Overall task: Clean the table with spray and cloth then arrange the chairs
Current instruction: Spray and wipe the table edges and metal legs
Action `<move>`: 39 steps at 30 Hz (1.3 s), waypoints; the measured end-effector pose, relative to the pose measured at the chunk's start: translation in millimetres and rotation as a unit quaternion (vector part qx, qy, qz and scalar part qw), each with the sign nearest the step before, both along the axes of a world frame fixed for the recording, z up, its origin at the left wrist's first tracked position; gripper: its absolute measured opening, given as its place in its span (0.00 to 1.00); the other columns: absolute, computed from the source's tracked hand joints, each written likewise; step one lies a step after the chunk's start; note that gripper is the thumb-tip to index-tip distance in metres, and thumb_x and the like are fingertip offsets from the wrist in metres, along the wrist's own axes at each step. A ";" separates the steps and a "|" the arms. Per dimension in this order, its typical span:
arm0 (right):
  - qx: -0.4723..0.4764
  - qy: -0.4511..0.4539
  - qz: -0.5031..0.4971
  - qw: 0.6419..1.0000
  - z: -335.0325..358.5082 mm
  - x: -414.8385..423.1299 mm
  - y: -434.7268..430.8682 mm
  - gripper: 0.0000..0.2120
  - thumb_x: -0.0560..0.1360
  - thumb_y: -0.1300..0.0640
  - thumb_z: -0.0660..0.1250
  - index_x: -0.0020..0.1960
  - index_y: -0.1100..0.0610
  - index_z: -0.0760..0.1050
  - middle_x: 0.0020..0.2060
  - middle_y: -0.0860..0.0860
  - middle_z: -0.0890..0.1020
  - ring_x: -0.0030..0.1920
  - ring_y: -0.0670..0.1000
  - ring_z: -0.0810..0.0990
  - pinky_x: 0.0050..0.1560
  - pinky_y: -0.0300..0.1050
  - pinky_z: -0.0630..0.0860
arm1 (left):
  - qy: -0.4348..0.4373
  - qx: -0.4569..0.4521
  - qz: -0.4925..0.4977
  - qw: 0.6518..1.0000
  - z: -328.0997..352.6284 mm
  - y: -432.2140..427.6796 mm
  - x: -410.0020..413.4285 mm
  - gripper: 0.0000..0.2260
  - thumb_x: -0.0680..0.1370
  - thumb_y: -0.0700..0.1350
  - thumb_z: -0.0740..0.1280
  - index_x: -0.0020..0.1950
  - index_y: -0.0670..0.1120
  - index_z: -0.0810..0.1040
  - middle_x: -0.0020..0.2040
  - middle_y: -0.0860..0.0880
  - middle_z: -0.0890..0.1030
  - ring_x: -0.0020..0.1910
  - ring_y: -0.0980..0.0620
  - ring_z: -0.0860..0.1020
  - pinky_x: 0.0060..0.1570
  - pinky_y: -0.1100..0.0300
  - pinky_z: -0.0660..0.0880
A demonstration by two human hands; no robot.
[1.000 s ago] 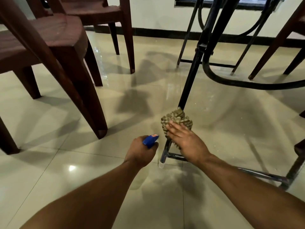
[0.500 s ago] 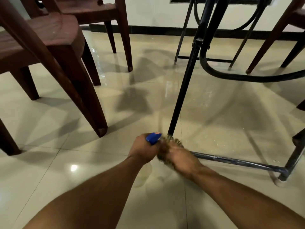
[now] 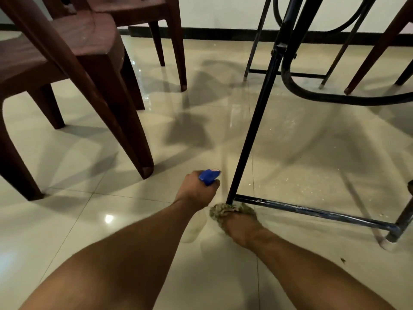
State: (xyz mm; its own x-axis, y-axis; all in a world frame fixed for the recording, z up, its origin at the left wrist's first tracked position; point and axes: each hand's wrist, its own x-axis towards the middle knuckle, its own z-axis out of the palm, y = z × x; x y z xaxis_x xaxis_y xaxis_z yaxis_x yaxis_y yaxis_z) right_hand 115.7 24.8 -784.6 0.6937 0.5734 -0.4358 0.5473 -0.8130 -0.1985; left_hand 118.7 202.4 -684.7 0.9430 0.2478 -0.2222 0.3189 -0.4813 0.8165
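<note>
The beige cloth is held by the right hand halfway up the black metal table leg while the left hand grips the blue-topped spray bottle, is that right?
No: the head view shows the beige cloth at the foot of the black metal table leg, not halfway up. The right hand holds it; the left hand grips the blue-topped spray bottle.

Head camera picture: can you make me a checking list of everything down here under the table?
Surface: shiny cream floor tiles, pale specks near the table leg.
Job's things: spray bottle, blue top, clear body; crumpled cloth at the leg's foot, by the low crossbar.
Clutter: one small dark scrap on the tiles.
Hands: left hand grips the spray bottle; right hand holds the cloth against the leg, blurred.
Cables: nothing seen; a black curved tube looks like table frame.
Surroundings: brown chairs on the left, white wall with dark skirting.
</note>
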 end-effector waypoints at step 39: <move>0.140 -0.308 -0.447 0.828 21.1 -21.7 -341.7 0.33 0.74 0.71 0.64 0.77 0.55 0.65 0.77 0.52 0.63 0.76 0.55 0.58 0.77 0.48 0.53 | 0.051 0.030 -0.276 0.959 -53.4 -352.4 19.7 0.15 0.76 0.52 0.66 0.33 0.48 0.70 0.29 0.49 0.74 0.31 0.46 0.74 0.34 0.55 0.75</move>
State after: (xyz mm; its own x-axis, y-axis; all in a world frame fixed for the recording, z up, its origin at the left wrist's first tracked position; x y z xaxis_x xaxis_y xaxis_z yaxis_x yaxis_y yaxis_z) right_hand 94.1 -316.8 -763.4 0.9370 -0.2706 0.2210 -0.1813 -0.9173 -0.3545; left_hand 138.5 -150.0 -738.1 0.9084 -0.2672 -0.3216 0.0796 -0.6445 0.7604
